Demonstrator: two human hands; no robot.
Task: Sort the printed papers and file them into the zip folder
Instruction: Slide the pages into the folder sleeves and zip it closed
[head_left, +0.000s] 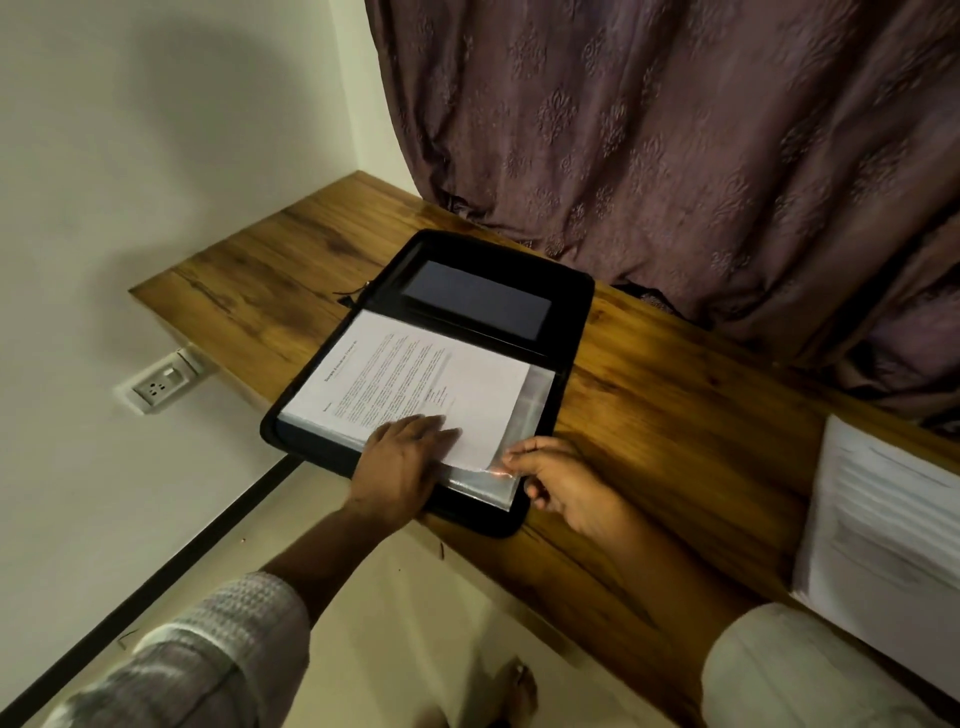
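Note:
A black zip folder (566, 317) lies open on the wooden desk (649, 415), its clear plastic sleeves facing up. A printed paper (415, 379) with text rests on the top sleeve. My left hand (400, 462) lies flat on the paper's near edge, fingers together, pressing it down. My right hand (561, 488) pinches the near corner of a clear sleeve (498, 478) beside the paper. A stack of more printed papers (883, 525) sits at the right end of the desk, blurred and partly cut off by the frame.
A purple patterned curtain (675, 130) hangs behind the desk and touches its back edge. A wall socket (156, 387) sits on the white wall below the desk's left end. The floor and a foot (519, 691) show beneath.

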